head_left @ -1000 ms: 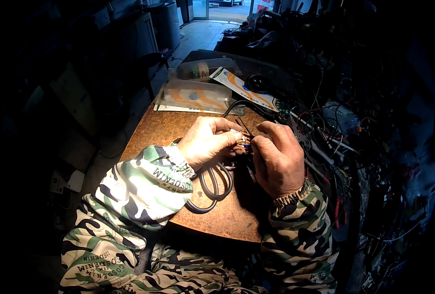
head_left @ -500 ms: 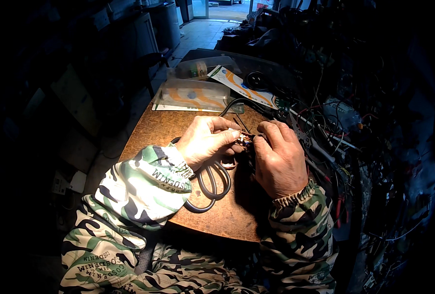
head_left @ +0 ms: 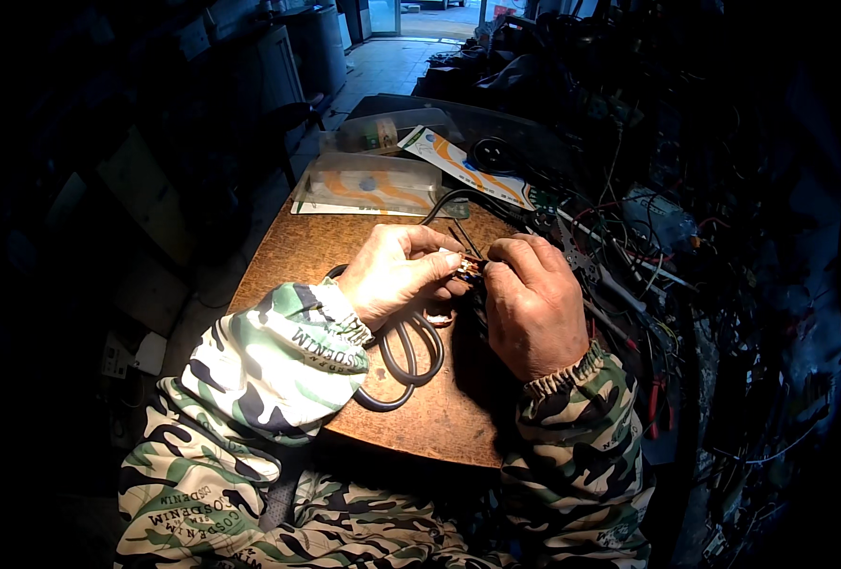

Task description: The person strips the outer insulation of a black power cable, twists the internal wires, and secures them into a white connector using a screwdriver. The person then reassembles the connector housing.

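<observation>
My left hand (head_left: 392,270) pinches a small brown part (head_left: 466,266) with exposed wires and light metal bits. My right hand (head_left: 539,299) is closed at the part's right side, its fingertips on it or on the dark cord there, partly hidden. A black cable (head_left: 411,365) lies in loops on the worn wooden table (head_left: 288,261) below my left hand and rises behind both hands. A small brown piece with a pale inside (head_left: 438,319) sits just under my fingers.
Clear plastic containers (head_left: 343,175) and an orange-and-white printed card (head_left: 454,161) are at the table's back, beside a round black coiled item (head_left: 489,155). Tangled wires and tools (head_left: 629,294) crowd the right side. A tiled floor (head_left: 359,71) leads to a bright doorway.
My right hand has shifted slightly left and its fingers have moved a little on the wired part. My left hand is almost unmoved, still pinching it.
</observation>
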`<control>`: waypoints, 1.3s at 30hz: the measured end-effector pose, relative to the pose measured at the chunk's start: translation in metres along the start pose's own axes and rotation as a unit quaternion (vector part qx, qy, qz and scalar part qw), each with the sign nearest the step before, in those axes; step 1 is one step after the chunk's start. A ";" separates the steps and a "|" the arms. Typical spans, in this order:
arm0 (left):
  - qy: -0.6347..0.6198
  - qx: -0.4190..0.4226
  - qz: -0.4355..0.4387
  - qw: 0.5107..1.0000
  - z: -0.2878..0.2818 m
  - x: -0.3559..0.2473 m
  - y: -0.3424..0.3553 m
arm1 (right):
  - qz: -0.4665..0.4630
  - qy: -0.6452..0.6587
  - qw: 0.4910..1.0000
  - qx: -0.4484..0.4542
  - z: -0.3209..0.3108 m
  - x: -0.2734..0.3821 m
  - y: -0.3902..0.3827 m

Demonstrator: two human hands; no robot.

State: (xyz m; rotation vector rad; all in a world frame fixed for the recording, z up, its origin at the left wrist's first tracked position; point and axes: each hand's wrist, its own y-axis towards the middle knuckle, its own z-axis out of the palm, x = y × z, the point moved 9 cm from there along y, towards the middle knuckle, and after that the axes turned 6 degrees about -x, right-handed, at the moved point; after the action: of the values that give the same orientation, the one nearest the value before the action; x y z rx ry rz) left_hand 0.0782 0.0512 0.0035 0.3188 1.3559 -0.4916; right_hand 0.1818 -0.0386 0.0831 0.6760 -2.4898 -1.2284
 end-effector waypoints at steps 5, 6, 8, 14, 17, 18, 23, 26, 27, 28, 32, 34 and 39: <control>0.002 -0.013 0.001 1.000 -0.006 -0.005 -0.005 | 0.002 0.036 0.999 -0.009 0.000 0.003 0.005; 0.002 -0.006 0.002 1.000 -0.003 -0.005 -0.003 | 0.006 0.035 0.999 -0.011 -0.001 0.002 0.005; 0.005 -0.027 0.007 1.000 -0.016 -0.007 -0.010 | 0.003 0.073 0.997 -0.019 0.007 0.006 0.009; 0.017 -0.011 0.010 1.000 -0.005 -0.001 -0.002 | 0.027 0.065 0.997 -0.013 0.008 0.001 0.001; 0.036 -0.029 0.013 0.999 -0.008 -0.006 -0.007 | 0.033 0.088 0.995 -0.029 0.012 0.003 0.003; 0.042 -0.034 0.012 0.998 -0.009 -0.007 -0.008 | 0.038 0.098 0.994 -0.037 0.013 0.002 0.003; 0.015 -0.017 0.024 0.999 -0.007 -0.005 -0.005 | 0.137 0.176 0.974 -0.045 0.014 -0.013 -0.003; 0.002 -0.014 0.022 1.000 -0.009 -0.004 -0.004 | 0.161 0.210 0.964 -0.012 0.014 -0.022 -0.003; -0.004 -0.011 0.019 1.000 -0.008 -0.003 -0.003 | 0.156 0.208 0.966 0.001 0.014 -0.023 -0.004; -0.004 -0.012 0.016 1.000 -0.009 -0.002 -0.003 | 0.150 0.204 0.968 -0.007 0.014 -0.022 -0.004; 0.001 -0.018 0.013 1.000 -0.008 -0.003 -0.006 | 0.129 0.188 0.973 -0.029 0.013 -0.018 -0.003; 0.010 -0.023 0.016 1.000 -0.008 -0.004 -0.006 | 0.125 0.185 0.974 -0.029 0.015 -0.016 -0.004; 0.028 -0.024 0.017 0.999 -0.008 -0.002 -0.004 | 0.124 0.180 0.975 -0.032 0.017 -0.017 -0.005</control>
State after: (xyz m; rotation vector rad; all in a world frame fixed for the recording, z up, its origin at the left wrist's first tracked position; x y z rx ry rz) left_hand 0.0693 0.0521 0.0039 0.3177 1.4122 -0.4238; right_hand 0.1898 -0.0213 0.0685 0.5000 -2.1506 -0.9898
